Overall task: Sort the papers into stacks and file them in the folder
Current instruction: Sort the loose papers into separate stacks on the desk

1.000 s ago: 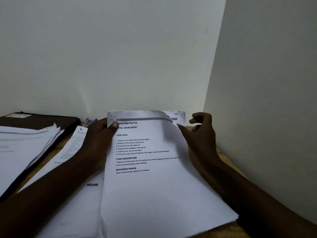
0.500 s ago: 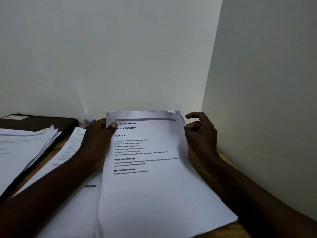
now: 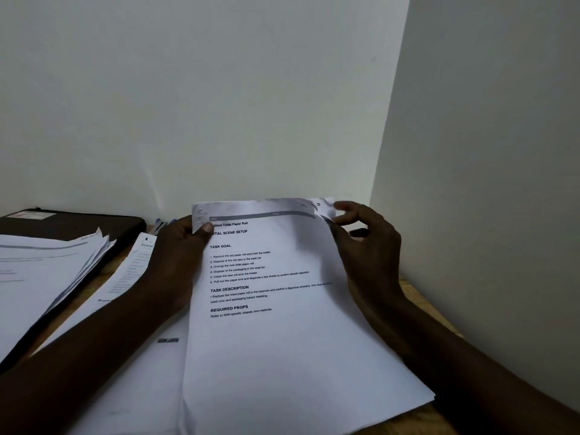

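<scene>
White walls (image 3: 219,89) meet in a corner behind a wooden table (image 3: 420,293). At centre is a paper stack (image 3: 282,356) printed with "TASK GOAL", "TASK DESCRIPTION" and "REQUIRED PROPS". Off to the left, a fanned pile (image 3: 37,271) rests on a dark folder (image 3: 78,222). The left hand (image 3: 175,255) grips the stack's top left corner, thumb on top. The right hand (image 3: 367,252) pinches the top sheet's curled right corner (image 3: 323,207), beside a handwritten "3".

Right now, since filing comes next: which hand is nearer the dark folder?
Left. The left hand grips the top left corner of the paper stack, just right of the dark folder; the right hand pinches the top right corner, farther off.
</scene>
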A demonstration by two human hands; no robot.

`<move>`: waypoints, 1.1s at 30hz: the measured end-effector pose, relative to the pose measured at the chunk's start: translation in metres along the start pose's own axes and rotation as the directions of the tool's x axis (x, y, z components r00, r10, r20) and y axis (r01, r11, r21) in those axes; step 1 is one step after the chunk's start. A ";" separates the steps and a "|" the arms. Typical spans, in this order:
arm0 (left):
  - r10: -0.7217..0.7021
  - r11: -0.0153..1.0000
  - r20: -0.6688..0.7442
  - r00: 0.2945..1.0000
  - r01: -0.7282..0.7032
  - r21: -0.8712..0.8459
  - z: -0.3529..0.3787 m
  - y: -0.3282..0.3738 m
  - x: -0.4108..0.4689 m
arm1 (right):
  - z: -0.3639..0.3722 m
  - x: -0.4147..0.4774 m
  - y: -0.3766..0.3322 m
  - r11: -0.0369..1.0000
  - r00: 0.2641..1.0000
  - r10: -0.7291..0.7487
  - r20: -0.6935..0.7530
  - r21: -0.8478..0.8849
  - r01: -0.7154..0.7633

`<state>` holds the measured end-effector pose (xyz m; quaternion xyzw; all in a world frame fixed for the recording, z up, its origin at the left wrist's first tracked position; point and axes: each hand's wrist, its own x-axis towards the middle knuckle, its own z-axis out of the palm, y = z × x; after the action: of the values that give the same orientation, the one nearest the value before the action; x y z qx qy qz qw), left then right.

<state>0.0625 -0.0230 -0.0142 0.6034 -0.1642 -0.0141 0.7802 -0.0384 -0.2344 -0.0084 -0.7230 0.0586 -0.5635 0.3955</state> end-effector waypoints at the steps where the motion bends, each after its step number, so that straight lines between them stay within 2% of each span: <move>1: 0.000 1.000 -0.001 1.000 0.000 0.000 0.000 0.000 0.000 | 0.000 -0.002 -0.004 1.000 0.999 -0.009 0.045 0.014 0.008; 2: 0.000 1.000 -0.001 1.000 0.000 0.003 -0.001 0.000 0.000 | 0.001 -0.004 -0.008 0.998 0.994 0.008 0.109 0.055 -0.014; 4: 0.005 1.000 0.003 1.000 -0.006 0.010 -0.002 0.000 0.000 | 0.003 -0.008 -0.016 0.959 0.956 0.148 0.253 0.201 -0.202; 6: 0.013 1.000 0.009 1.000 -0.013 0.011 -0.001 0.001 0.000 | 0.005 -0.009 -0.014 0.892 0.913 0.273 0.303 0.275 -0.358; 7: 0.012 1.000 0.013 1.000 -0.012 0.009 -0.001 0.001 -0.001 | 0.005 -0.009 -0.011 0.907 0.923 0.283 0.262 0.241 -0.346; 10: 0.011 1.000 0.021 1.000 -0.011 0.009 0.001 0.002 -0.002 | 0.004 -0.004 0.002 0.967 0.959 0.253 0.127 -0.019 -0.252; 12: 0.005 1.000 0.015 1.000 -0.005 0.009 0.002 0.002 -0.002 | 0.003 -0.003 0.005 0.961 0.954 0.274 0.123 -0.081 -0.266; 15: 0.007 1.000 0.019 1.000 -0.007 0.014 0.002 0.002 -0.002 | 0.003 -0.003 0.006 0.951 0.943 0.309 0.122 -0.041 -0.307; 19: 0.000 1.000 0.016 1.000 0.000 0.007 0.001 0.002 -0.002 | 0.002 0.000 0.005 0.965 0.964 0.264 0.045 -0.007 -0.264; 33: 0.017 1.000 0.023 1.000 -0.017 0.005 0.000 0.001 -0.004 | 0.002 -0.004 -0.001 0.985 0.983 0.171 0.064 -0.015 -0.170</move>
<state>0.0587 -0.0221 -0.0140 0.6039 -0.1783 -0.0141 0.7767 -0.0390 -0.2307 -0.0109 -0.7351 0.1100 -0.5035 0.4404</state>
